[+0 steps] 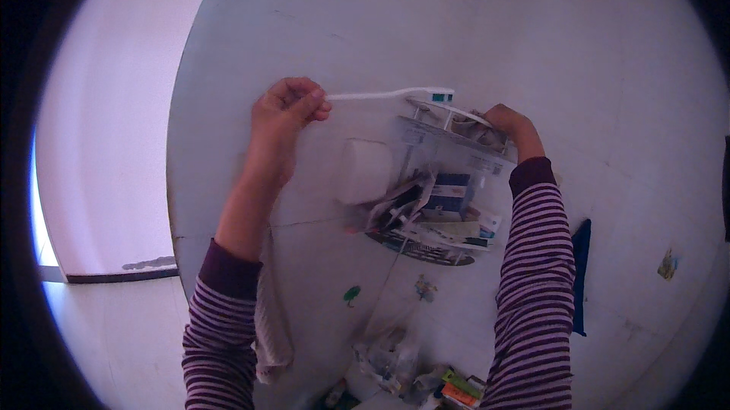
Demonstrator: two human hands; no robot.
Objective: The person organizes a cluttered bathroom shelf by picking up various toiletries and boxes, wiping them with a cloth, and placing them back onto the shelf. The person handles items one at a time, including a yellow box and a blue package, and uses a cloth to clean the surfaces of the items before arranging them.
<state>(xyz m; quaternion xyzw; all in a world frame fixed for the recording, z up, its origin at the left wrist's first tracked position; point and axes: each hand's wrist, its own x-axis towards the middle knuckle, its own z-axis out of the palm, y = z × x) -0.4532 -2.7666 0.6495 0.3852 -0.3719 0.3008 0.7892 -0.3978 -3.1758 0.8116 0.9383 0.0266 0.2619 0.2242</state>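
Observation:
My left hand (pixel 289 117) pinches the end of a white toothbrush (pixel 372 95) between thumb and fingers. The brush lies level, its head with green and white bristles pointing right, at the left end of a white rack (pixel 454 115). Whether the head touches the rack I cannot tell. At the rack's right end, my right hand (pixel 511 127) is bent round the edge, its fingertips mostly hidden. Below the rack is a see-through holder with a dark slotted base (pixel 422 249); it contains a blue and white packet (pixel 449 193) and several small items.
A white rounded block (pixel 367 172) is left of the holder. Lower down are a pale towel (pixel 272 326), a clear plastic bag (pixel 389 357) and colourful packets (pixel 460 389). A dark blue strip (pixel 582 277) is beside my right sleeve. Small stickers (pixel 351 294) dot the pale tiled surface.

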